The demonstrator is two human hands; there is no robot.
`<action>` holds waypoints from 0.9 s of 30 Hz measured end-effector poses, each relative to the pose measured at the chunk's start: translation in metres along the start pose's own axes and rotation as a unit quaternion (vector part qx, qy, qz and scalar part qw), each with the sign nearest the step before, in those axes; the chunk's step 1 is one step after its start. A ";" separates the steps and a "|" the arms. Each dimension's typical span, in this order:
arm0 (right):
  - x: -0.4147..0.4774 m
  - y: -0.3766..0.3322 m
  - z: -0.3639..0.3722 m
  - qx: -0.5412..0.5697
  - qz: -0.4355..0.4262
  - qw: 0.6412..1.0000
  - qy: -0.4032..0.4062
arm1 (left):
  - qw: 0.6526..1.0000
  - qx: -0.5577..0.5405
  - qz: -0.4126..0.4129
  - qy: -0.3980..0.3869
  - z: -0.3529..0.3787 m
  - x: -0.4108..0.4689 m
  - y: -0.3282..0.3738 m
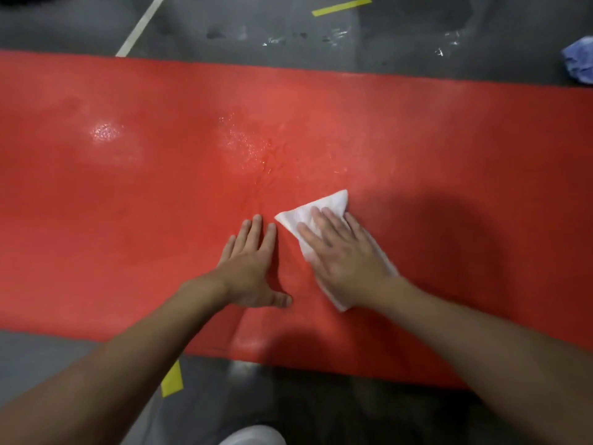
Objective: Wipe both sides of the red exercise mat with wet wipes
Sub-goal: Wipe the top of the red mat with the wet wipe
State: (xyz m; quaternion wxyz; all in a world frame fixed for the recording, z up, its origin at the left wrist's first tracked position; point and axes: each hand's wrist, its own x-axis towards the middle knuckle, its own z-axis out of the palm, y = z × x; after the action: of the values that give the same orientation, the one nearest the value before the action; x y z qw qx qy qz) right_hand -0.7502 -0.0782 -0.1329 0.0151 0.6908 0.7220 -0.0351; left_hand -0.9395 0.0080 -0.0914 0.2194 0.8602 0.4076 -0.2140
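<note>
mat: we are looking at a flat red foam exercise mat (96, 203) lying unrolled on the grey concrete floor (80, 27), running left to right, one face up.
wet patches: a glossy sheen (104, 133) is showing left of centre and again at centre on the far half. We are reading those zones as already wiped.
left hand: our left hand (253, 268) is pressing flat on the mat with fingers straight and slightly spread, gripping nothing and bracing just left of the wipe.
wipe: a folded white wet wipe (327, 203) is lying flat on the mat near its middle, one corner sitting just beside the left fingertips.
right hand: our right hand (346, 258) is lying palm-down on the wipe with fingers straight, pressing it rather than pinching it.
far right: a crumpled blue cloth (579, 62) is sitting on the floor beyond the mat's far edge.
step: we are judging this as mid-wipe on the upward face; the right stretch is looking matte.
next: we are expecting to slide the wipe rightward under flat pressure, with the left hand pinning the mat against rippling. The underside is not yet done, so a flip is coming.
</note>
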 end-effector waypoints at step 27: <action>-0.074 -0.083 0.008 0.030 0.013 0.999 0.010 | 0.999 -0.017 -0.009 -0.033 -0.008 -0.030 -0.004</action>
State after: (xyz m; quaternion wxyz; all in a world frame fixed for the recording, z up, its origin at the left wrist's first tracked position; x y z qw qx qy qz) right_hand -0.8299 -0.1559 -0.1328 -0.0122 0.7008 0.7115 -0.0499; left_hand -0.9582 -0.0030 -0.0691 0.2453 0.8453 0.4112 -0.2370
